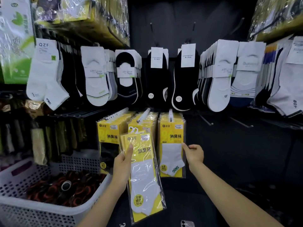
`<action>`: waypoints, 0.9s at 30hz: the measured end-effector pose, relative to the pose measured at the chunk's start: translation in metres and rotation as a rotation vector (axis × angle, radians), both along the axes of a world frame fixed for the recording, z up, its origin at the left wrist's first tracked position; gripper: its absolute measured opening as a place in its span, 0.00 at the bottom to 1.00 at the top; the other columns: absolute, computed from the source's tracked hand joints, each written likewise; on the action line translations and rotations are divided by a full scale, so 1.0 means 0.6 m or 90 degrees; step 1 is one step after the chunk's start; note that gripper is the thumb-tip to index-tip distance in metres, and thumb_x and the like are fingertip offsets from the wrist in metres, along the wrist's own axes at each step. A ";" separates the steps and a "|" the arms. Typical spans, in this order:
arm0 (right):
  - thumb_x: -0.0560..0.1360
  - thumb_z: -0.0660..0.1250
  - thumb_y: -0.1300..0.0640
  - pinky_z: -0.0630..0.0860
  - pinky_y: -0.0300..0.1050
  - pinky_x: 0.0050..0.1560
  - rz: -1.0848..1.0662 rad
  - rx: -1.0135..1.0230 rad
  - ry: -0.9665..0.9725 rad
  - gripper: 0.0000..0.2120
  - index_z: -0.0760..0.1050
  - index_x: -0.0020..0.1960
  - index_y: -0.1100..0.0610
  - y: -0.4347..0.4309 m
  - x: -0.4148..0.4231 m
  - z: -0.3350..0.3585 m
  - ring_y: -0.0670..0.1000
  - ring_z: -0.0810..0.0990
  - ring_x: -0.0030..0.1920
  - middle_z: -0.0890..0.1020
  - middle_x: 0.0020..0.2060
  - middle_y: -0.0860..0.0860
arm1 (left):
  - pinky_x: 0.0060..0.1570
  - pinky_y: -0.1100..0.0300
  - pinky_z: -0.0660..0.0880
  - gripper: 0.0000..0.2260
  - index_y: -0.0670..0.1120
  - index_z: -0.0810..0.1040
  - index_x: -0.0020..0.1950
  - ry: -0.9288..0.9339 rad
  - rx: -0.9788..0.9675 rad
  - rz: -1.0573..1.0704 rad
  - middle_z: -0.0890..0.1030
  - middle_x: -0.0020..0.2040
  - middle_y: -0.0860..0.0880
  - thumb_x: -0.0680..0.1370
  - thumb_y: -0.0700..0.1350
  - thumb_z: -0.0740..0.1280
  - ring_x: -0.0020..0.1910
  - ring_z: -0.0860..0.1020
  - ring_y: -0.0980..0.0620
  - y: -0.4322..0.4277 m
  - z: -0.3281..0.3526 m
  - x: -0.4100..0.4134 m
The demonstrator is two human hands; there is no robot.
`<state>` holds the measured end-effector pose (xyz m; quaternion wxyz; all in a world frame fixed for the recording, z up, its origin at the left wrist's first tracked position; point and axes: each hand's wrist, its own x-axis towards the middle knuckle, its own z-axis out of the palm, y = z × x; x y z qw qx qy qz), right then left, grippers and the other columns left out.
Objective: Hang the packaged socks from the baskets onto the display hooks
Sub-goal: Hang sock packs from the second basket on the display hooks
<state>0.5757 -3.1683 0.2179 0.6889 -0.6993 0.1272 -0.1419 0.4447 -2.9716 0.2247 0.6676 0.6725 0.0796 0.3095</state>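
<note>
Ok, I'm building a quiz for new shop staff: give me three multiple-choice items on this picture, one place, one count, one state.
1. Where is the basket? A lower left; B lower right; C top shelf.
2. How many hooks hold yellow packs? A one; B three; C six.
3. The left hand is: A idle; B gripping loose packs; C inside the basket.
Key: 1A, it sits bottom left; 2B, three rows hang side by side; 3B, it clasps them.
</note>
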 end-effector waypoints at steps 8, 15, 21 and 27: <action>0.76 0.67 0.51 0.78 0.36 0.41 0.316 0.003 -0.125 0.08 0.76 0.49 0.55 0.021 -0.108 0.028 0.47 0.78 0.39 0.79 0.45 0.53 | 0.32 0.71 0.75 0.09 0.49 0.83 0.48 -0.032 -0.097 -0.114 0.86 0.41 0.53 0.77 0.52 0.66 0.40 0.83 0.59 -0.044 0.004 0.008; 0.76 0.68 0.54 0.77 0.38 0.41 0.352 0.027 -0.191 0.16 0.73 0.45 0.69 0.015 -0.140 0.038 0.49 0.79 0.40 0.79 0.40 0.56 | 0.34 0.65 0.78 0.12 0.50 0.82 0.48 -0.010 -0.142 -0.097 0.86 0.41 0.54 0.69 0.55 0.71 0.40 0.84 0.56 -0.083 0.016 0.002; 0.79 0.63 0.55 0.78 0.35 0.33 0.341 0.084 -0.147 0.09 0.73 0.49 0.61 -0.016 -0.133 0.022 0.45 0.85 0.39 0.86 0.39 0.48 | 0.27 0.70 0.65 0.20 0.44 0.70 0.41 0.064 -0.056 -0.038 0.72 0.33 0.51 0.76 0.62 0.60 0.29 0.72 0.59 -0.061 0.018 0.000; 0.79 0.64 0.55 0.76 0.33 0.31 0.255 0.086 -0.171 0.07 0.75 0.49 0.60 -0.045 -0.097 0.047 0.43 0.84 0.35 0.85 0.36 0.47 | 0.33 0.65 0.59 0.21 0.50 0.58 0.31 0.031 -0.019 0.038 0.59 0.25 0.58 0.76 0.61 0.61 0.24 0.58 0.60 -0.016 0.032 0.000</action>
